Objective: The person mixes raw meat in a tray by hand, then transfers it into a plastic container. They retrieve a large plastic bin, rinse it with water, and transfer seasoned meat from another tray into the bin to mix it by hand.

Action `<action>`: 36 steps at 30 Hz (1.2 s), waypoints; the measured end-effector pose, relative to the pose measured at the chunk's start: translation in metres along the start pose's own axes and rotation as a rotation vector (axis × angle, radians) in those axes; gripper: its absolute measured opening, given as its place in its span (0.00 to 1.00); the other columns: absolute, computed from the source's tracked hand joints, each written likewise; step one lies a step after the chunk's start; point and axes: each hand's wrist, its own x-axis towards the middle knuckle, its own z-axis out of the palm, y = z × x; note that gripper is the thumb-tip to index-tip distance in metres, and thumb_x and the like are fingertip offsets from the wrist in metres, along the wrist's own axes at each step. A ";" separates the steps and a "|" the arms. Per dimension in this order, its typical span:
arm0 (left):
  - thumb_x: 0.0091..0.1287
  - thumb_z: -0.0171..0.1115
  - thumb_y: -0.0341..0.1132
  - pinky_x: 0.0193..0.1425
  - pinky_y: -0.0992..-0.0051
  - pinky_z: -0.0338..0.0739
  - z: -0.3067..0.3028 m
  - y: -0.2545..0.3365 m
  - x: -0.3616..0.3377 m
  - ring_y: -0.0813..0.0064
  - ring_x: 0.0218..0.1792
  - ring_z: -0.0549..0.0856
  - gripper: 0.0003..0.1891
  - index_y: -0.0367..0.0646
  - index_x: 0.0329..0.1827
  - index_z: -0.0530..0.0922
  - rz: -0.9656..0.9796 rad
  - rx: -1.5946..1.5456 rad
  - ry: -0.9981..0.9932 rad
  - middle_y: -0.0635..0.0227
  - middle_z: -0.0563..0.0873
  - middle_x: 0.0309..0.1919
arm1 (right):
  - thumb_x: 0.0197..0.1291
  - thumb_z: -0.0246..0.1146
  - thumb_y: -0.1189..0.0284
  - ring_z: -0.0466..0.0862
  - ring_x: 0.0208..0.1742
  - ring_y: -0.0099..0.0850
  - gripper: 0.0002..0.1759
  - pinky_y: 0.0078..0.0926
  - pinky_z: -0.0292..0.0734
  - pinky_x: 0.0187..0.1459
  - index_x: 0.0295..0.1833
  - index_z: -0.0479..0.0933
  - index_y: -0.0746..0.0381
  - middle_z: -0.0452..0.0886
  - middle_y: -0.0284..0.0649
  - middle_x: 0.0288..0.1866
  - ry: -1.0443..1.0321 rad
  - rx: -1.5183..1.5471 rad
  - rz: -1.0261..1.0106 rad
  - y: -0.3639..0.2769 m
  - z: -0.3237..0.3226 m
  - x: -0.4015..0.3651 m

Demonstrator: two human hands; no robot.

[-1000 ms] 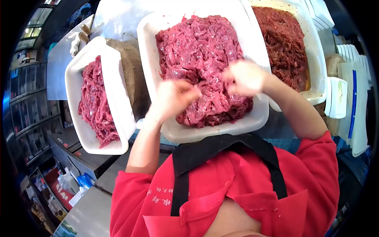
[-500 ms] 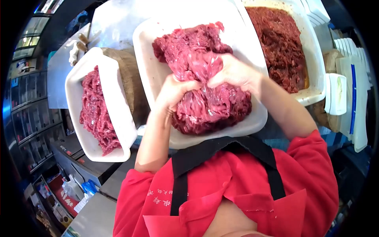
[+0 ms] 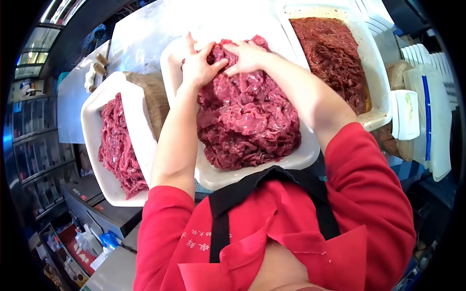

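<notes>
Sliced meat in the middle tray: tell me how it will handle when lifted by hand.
Probably floppy: the sliced meat lies in thin, folded strips that would drape. Likely slippery, since its surface glistens wet. The mound fills the middle tray, so a handful probably feels heavy.

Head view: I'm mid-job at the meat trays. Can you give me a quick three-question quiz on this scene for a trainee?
1. True or false: the left hand and the right hand both lie on the raw meat in the middle tray.
2. What stands between the left tray and the middle tray? A. a wooden block B. a scale C. a pot
3. Fill the gap: the right tray holds meat that looks ___ than the meat in the middle tray.
Key: 1 true; 2 A; 3 darker.
</notes>
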 end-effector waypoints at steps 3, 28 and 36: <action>0.60 0.56 0.66 0.71 0.61 0.63 0.029 0.002 -0.025 0.46 0.68 0.66 0.39 0.64 0.73 0.58 0.099 0.344 -0.003 0.51 0.43 0.75 | 0.45 0.63 0.38 0.64 0.70 0.47 0.52 0.45 0.62 0.68 0.73 0.58 0.54 0.61 0.50 0.72 -0.163 -0.020 0.081 -0.007 -0.004 -0.023; 0.52 0.68 0.33 0.54 0.56 0.77 -0.073 0.049 -0.178 0.51 0.55 0.76 0.24 0.34 0.52 0.74 -0.142 -0.854 -0.137 0.47 0.75 0.55 | 0.49 0.70 0.68 0.81 0.52 0.36 0.28 0.36 0.75 0.54 0.57 0.73 0.58 0.81 0.42 0.47 0.310 0.390 -0.339 -0.044 -0.015 -0.178; 0.46 0.64 0.29 0.71 0.40 0.50 0.000 0.013 -0.105 0.42 0.74 0.45 0.36 0.39 0.64 0.65 0.099 0.109 -0.217 0.46 0.48 0.74 | 0.32 0.72 0.67 0.39 0.78 0.55 0.24 0.77 0.46 0.64 0.42 0.80 0.57 0.42 0.52 0.78 -0.104 -0.453 -0.535 -0.025 0.009 -0.099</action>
